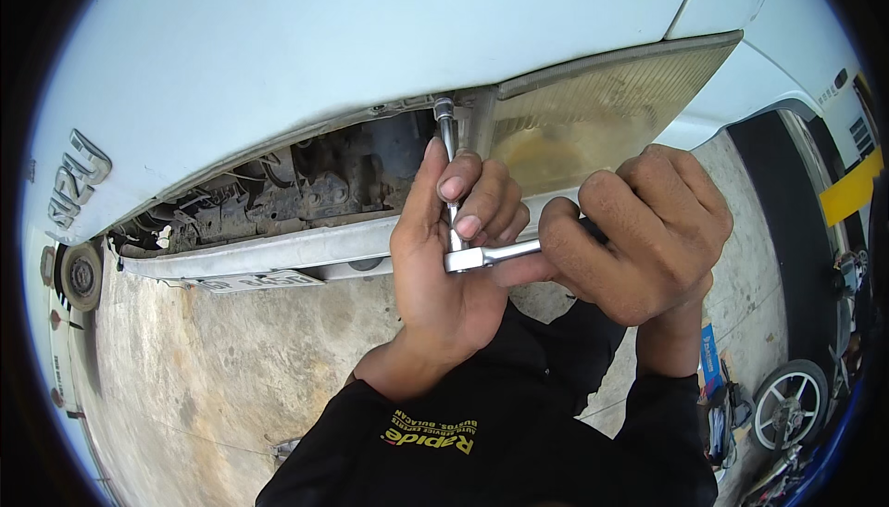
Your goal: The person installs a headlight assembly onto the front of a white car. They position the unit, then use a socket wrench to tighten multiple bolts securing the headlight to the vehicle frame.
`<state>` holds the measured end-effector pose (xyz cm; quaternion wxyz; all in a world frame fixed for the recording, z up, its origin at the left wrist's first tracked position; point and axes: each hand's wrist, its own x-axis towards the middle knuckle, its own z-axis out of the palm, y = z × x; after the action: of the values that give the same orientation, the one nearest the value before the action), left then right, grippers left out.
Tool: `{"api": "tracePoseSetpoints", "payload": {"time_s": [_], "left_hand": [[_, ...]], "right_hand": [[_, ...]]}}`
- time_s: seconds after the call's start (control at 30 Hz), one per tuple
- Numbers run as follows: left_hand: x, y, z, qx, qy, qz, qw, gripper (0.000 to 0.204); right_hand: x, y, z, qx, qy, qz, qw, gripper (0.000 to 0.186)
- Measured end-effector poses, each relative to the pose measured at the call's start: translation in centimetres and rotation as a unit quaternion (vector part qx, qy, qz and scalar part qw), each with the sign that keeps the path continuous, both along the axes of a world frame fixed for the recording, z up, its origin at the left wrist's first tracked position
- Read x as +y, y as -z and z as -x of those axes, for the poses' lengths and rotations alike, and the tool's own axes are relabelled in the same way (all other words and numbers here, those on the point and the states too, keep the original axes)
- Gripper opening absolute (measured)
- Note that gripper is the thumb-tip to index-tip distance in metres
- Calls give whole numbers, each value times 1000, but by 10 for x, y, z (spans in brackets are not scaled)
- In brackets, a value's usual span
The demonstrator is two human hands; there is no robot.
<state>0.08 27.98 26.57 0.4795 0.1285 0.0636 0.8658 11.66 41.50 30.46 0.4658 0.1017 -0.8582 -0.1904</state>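
Note:
A chrome ratchet wrench (507, 253) with a long extension bar and a socket (444, 109) at its tip reaches up to the edge of the vehicle's front opening, beside the yellowed headlight (593, 109). My left hand (454, 257) pinches the extension between thumb and fingers, steadying it near the ratchet head. Around the ratchet's handle, to the right, my right hand (644, 234) is closed. Whatever fastener the socket meets is hidden by the socket.
The white front panel (370, 25) spans the top. Below it are the dusty opening (315, 174), a white bumper (259, 252) and a licence plate (259, 282). At right lie a spoked wheel (789, 405) and a blue box (710, 359). Another vehicle's tyre (81, 275) shows at left.

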Motion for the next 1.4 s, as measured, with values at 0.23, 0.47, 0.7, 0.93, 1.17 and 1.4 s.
{"api": "tracePoseSetpoints", "payload": {"time_s": [0.23,0.47,0.7,0.93,1.17,1.4], "left_hand": [[-3,-14,-7,2,-44,101,994,39],[-8,-12,3,32,-15,93,995,39],[11,4,-1,-45,12,-42,998,41],[10,0,-1,-48,6,-45,998,42],[1,-13,1,-29,-3,38,999,39],[-3,-15,4,5,-25,87,996,36]], "right_hand": [[-16,95,26,184,20,210,960,31],[-22,64,18,92,24,221,971,36],[-14,-31,33,120,-58,-133,982,24],[-22,-23,16,64,-9,51,997,19],[2,57,7,120,27,112,986,30],[-36,104,30,248,48,213,944,53]]}}
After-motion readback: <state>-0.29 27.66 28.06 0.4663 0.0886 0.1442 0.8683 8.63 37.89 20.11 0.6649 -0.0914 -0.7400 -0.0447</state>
